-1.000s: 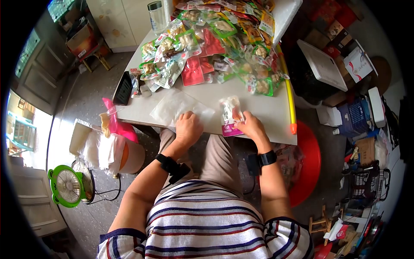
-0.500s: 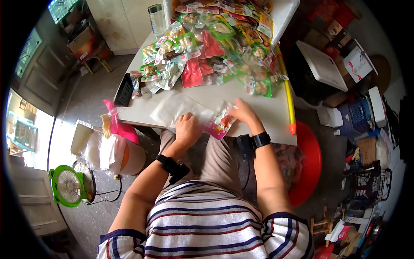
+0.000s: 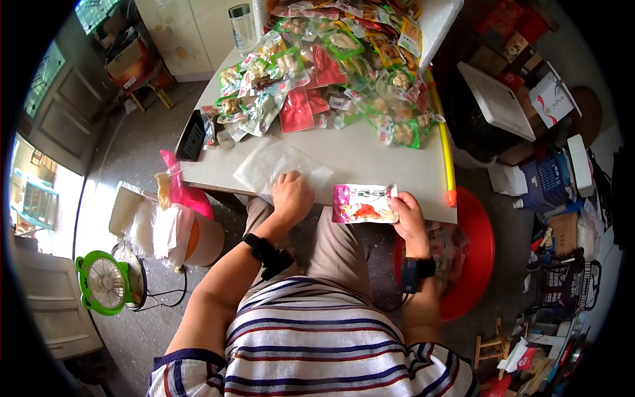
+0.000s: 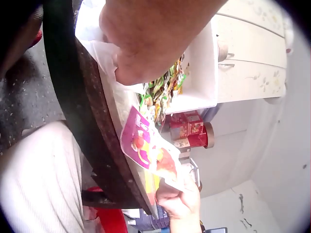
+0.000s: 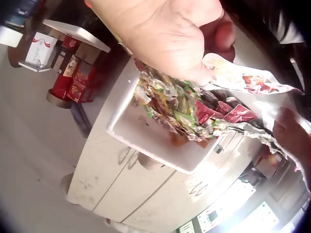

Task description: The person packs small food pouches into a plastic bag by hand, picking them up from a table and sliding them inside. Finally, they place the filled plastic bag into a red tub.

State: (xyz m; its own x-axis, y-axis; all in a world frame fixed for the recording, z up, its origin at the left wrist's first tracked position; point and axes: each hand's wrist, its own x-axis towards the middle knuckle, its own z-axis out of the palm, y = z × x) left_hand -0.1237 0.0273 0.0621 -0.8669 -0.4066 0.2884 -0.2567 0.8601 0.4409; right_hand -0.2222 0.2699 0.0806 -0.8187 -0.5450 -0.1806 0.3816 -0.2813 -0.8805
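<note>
My right hand [image 3: 408,215] pinches one short end of a flat snack pouch [image 3: 360,204], white with a magenta end and a red food picture. In the head view the pouch hangs level over the near table edge, picture upward. Seen from the left wrist, the pouch [image 4: 150,148] slants, its magenta end toward my left hand. My left hand [image 3: 293,197] grips the near edge of a clear plastic bag [image 3: 274,164] lying flat on the table, its fingertips partly hidden. In the left wrist view, film of the bag [image 4: 97,26] shows beside that hand.
Many packaged snacks [image 3: 291,73] are heaped across the table's far half, spilling from a white foam box [image 3: 440,26]. A glass jar [image 3: 242,30] and a dark phone-like device [image 3: 190,137] stand left. A yellow tube [image 3: 440,132] lines the right edge; a red basin [image 3: 479,258] sits below.
My right hand has lifted the pouch from the table, turned it sideways and drawn it toward the body over the table edge. The left hand has stayed at the bag.
</note>
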